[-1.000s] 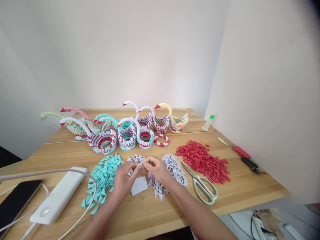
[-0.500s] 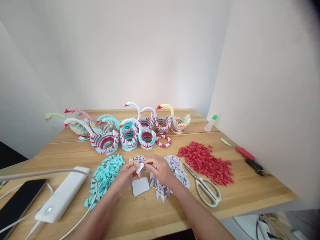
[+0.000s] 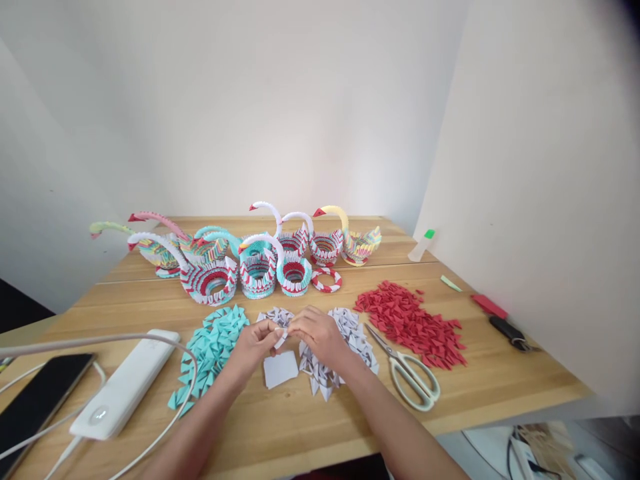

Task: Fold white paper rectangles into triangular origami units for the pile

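Between my two hands is a small folded piece of white paper (image 3: pixel 281 339). My left hand (image 3: pixel 257 345) pinches it from the left, and my right hand (image 3: pixel 319 337) has its fingers closed on its upper right side. Just below them lies a stack of white paper rectangles (image 3: pixel 281 371). A pile of folded white paper triangles (image 3: pixel 323 377) spreads under and beside my right hand, with a smaller white pile (image 3: pixel 274 315) behind my hands. Turquoise folded triangles (image 3: pixel 215 343) are heaped left of my left hand.
Several paper swans (image 3: pixel 209 280) and a red-and-white paper ring (image 3: pixel 327 281) stand at the back. Red triangles (image 3: pixel 410 323) and scissors (image 3: pixel 413 380) lie to the right, near a box cutter (image 3: pixel 509 332). A power bank (image 3: pixel 127 383), its cable and a phone (image 3: pixel 43 407) are at left.
The white paper piece between my fingers looks narrower and is turned a little. My right fingers have closed in toward it. The view has shifted slightly.
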Action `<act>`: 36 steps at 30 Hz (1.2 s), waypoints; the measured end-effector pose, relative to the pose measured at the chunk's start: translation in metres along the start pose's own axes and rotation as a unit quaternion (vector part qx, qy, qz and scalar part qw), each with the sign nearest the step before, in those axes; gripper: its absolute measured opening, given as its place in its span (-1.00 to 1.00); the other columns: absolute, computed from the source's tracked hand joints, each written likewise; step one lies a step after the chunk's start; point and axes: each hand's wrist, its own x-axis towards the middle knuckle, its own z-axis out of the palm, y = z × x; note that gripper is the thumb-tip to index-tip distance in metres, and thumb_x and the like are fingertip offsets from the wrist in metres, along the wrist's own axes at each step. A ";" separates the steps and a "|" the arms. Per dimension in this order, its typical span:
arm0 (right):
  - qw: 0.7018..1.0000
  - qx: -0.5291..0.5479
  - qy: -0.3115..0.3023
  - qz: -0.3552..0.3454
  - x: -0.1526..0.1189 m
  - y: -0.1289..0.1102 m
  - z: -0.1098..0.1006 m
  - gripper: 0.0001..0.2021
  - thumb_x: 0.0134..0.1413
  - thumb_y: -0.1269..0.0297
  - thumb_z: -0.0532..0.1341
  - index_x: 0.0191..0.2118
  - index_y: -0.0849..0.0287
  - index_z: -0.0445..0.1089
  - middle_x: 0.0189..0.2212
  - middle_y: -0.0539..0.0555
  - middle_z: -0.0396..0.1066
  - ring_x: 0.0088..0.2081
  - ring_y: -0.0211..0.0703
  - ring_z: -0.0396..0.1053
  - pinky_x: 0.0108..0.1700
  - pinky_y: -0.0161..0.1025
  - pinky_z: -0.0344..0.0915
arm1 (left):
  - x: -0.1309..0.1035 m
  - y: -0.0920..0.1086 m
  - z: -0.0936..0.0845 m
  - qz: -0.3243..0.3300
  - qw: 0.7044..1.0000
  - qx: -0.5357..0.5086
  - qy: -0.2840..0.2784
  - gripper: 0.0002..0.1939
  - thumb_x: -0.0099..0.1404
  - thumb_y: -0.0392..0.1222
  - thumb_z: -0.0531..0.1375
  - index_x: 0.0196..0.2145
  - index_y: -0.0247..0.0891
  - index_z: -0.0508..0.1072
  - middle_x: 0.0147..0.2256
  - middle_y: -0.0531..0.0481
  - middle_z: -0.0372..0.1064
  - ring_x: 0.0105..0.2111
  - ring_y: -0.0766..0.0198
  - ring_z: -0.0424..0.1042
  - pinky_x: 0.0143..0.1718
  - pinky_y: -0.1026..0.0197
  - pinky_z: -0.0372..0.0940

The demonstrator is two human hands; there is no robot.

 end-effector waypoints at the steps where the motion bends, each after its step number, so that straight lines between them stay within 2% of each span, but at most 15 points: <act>1: 1.000 -0.005 -0.006 0.004 0.000 0.000 0.000 -0.82 0.27 0.34 0.08 -0.29 0.18 0.42 -0.35 0.09 0.43 -0.25 -0.13 0.32 -0.18 -0.21 0.24 | 0.000 0.000 0.000 0.010 1.000 0.026 0.007 -0.67 0.07 0.06 0.24 -0.54 -0.29 0.39 -0.62 0.06 0.31 -0.58 0.30 0.26 -0.48 0.30 0.17; 6: 0.998 -0.016 -0.025 0.061 -0.001 0.004 0.000 -0.83 0.26 0.33 0.09 -0.28 0.16 0.42 -0.33 0.10 0.43 -0.24 -0.12 0.33 -0.19 -0.23 0.22 | -0.001 0.000 0.002 0.096 0.981 0.162 0.037 -0.75 0.18 -0.02 0.18 -0.49 -0.26 0.46 -0.50 0.01 0.43 -0.43 0.20 0.39 -0.36 0.27 0.20; 9: 0.996 0.005 -0.032 0.085 -0.003 0.006 0.002 -0.84 0.26 0.34 0.09 -0.28 0.15 0.41 -0.34 0.07 0.43 -0.25 -0.14 0.34 -0.17 -0.24 0.21 | -0.001 -0.002 0.002 0.113 0.977 0.180 0.034 -0.77 0.21 -0.05 0.16 -0.46 -0.24 0.48 -0.47 0.00 0.46 -0.39 0.17 0.41 -0.31 0.26 0.22; 16: 0.988 0.055 -0.008 0.141 -0.003 0.002 0.004 -0.89 0.20 0.42 0.13 -0.33 0.16 0.38 -0.39 0.00 0.41 -0.31 -0.23 0.34 -0.23 -0.32 0.19 | -0.001 -0.002 0.002 0.088 0.986 0.144 0.011 -0.77 0.22 -0.04 0.15 -0.41 -0.26 0.46 -0.47 -0.02 0.47 -0.40 0.17 0.42 -0.35 0.26 0.26; 23: 0.972 0.109 0.020 0.207 -0.002 -0.002 0.005 -0.90 0.13 0.40 0.18 -0.23 0.15 0.41 -0.33 0.00 0.45 -0.28 -0.22 0.38 -0.20 -0.31 0.23 | -0.002 0.000 0.005 0.083 0.988 0.129 0.010 -0.77 0.15 -0.03 0.22 -0.39 -0.27 0.47 -0.45 -0.03 0.46 -0.40 0.18 0.41 -0.35 0.26 0.23; 28: 0.948 0.209 0.012 0.238 -0.002 -0.003 0.005 -0.84 0.08 0.40 0.16 -0.19 0.17 0.41 -0.39 -0.01 0.41 -0.34 -0.26 0.35 -0.28 -0.35 0.25 | -0.003 0.004 0.004 0.026 0.999 0.030 -0.013 -0.69 0.15 0.04 0.20 -0.48 -0.29 0.44 -0.53 -0.01 0.42 -0.49 0.26 0.34 -0.38 0.27 0.22; 33: 0.940 0.235 -0.015 0.247 -0.002 -0.002 0.006 -0.77 0.05 0.38 0.19 -0.12 0.16 0.42 -0.44 -0.05 0.37 -0.40 -0.29 0.30 -0.30 -0.35 0.24 | -0.002 0.002 0.005 0.029 0.999 0.025 -0.031 -0.70 0.11 0.03 0.24 -0.48 -0.30 0.44 -0.57 0.02 0.39 -0.54 0.30 0.30 -0.44 0.29 0.19; 36: 0.945 0.224 0.005 0.240 -0.003 0.000 0.008 -0.78 0.08 0.32 0.21 -0.13 0.16 0.44 -0.47 -0.04 0.34 -0.40 -0.27 0.28 -0.31 -0.34 0.23 | -0.001 -0.001 0.006 0.040 0.998 0.044 -0.017 -0.70 0.13 0.04 0.22 -0.45 -0.30 0.46 -0.58 0.03 0.39 -0.56 0.30 0.30 -0.46 0.30 0.18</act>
